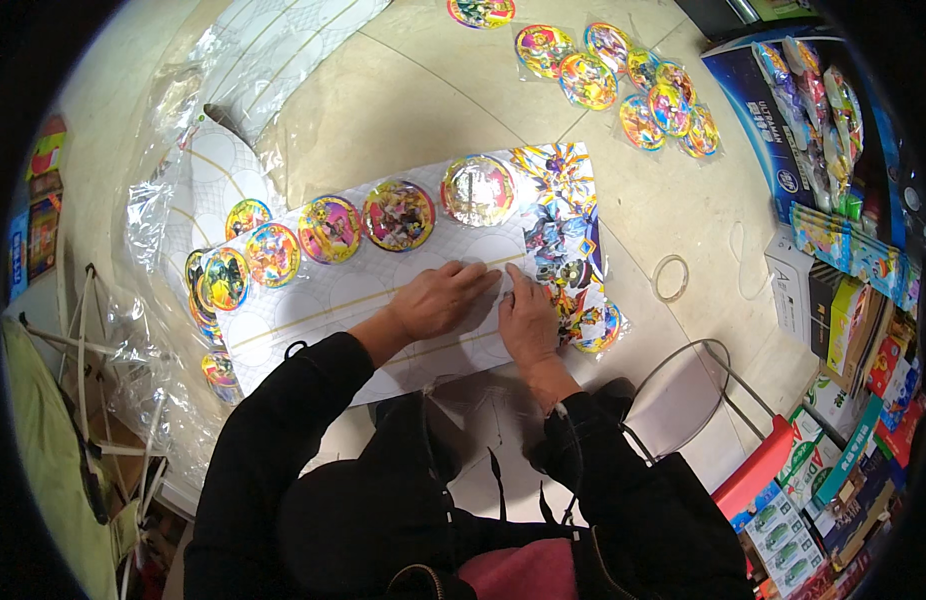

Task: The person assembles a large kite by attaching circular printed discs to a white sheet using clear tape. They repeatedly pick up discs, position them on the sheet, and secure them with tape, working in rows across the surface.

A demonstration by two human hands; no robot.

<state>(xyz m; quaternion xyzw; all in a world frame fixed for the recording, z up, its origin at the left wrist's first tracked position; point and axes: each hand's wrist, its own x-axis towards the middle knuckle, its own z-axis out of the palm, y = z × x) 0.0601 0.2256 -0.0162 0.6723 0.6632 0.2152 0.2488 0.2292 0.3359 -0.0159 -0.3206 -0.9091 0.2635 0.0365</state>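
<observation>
Tiled floor [423, 90], card sheet [313, 300] under hands [483, 305]

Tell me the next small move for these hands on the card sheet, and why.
Probably lift the right hand to fetch a round badge from the loose badges on the floor, while the left hand keeps the white card sheet flat. Colourful badges fill the sheet's far row, but the printed circles nearer the person are bare, and both hands rest there with nothing visibly in their fingers.

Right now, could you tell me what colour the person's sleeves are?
Black sleeves, seen best in the head view.
</observation>
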